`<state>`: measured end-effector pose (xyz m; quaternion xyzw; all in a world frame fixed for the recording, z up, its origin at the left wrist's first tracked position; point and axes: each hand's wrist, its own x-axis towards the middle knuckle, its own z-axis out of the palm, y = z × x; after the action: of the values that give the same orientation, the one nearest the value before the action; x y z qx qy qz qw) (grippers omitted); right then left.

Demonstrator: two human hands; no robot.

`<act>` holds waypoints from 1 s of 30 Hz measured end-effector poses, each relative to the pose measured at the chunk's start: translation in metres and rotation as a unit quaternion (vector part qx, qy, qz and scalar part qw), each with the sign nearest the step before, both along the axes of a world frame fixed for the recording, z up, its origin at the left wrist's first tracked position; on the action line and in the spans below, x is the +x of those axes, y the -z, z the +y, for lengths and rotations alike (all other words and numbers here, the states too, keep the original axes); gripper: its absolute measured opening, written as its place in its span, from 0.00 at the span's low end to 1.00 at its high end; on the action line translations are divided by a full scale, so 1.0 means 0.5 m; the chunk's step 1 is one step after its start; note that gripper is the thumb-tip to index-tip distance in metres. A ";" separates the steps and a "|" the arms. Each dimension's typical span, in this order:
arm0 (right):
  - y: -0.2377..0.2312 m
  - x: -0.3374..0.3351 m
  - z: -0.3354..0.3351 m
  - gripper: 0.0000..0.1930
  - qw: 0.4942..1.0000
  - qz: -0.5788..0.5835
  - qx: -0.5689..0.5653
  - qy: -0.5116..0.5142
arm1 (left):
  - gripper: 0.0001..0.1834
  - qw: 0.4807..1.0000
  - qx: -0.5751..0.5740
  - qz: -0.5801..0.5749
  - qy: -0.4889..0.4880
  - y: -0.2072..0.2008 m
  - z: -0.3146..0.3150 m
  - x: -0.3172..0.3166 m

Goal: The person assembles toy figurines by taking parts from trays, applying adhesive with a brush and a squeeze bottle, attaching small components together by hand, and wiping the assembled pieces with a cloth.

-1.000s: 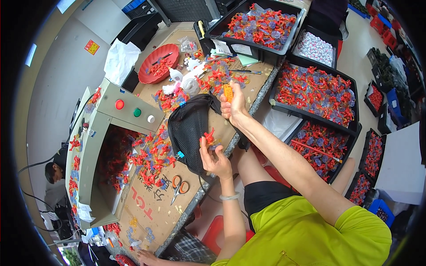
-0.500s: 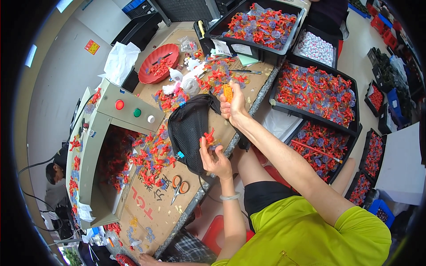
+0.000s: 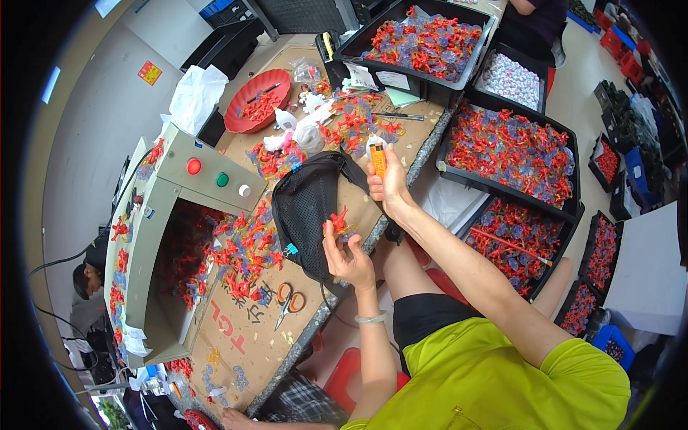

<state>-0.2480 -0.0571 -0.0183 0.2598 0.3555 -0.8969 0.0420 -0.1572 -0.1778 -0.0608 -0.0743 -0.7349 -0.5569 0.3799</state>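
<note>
My left hand [image 3: 347, 259] is closed lightly at the fingertips on a small red figurine [image 3: 339, 217] with see-through yellow and purple parts. It is held over the near side of a black mesh bag-like cover [image 3: 309, 201]. In my right hand [image 3: 389, 179], raised farther off above the table's edge, is a small orange-and-white bottle [image 3: 377, 159], its white end pointing up and away. The fingers wrap round its lower part. Several similar red figurines [image 3: 247, 247] lie heaped left of the mesh cover, and orange-handled scissors [image 3: 288, 304] rest on the cardboard nearer me.
A grey machine [image 3: 179, 175] with a wide opening and coloured buttons stands at left. Black trays of figurines [image 3: 509, 154] line the right. A red plate [image 3: 256, 104] and white bottles [image 3: 285, 120] lie at the back. A person [image 3: 87, 279] is beyond the machine.
My right hand has turned and moved slightly right and nearer, so more of the bottle and its white end shows. My left hand with the figurine has stayed almost still.
</note>
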 end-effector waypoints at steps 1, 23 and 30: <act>0.025 0.005 0.019 0.30 0.999 0.016 0.034 -0.009 | 0.23 1.000 -0.005 -0.007 0.014 0.001 0.000 0.001; 0.056 0.028 -0.014 0.10 0.704 0.180 0.672 0.142 | 0.25 0.999 -0.021 -0.015 0.018 0.003 -0.004 0.003; 0.060 0.028 -0.013 0.12 0.648 0.193 0.716 0.173 | 0.25 1.000 -0.022 0.013 -0.005 -0.006 0.005 -0.007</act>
<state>-0.2341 -0.0637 -0.0481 0.0868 0.8359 -0.3842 -0.3822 -0.1609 -0.1755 -0.0577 -0.0864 -0.7421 -0.5377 0.3906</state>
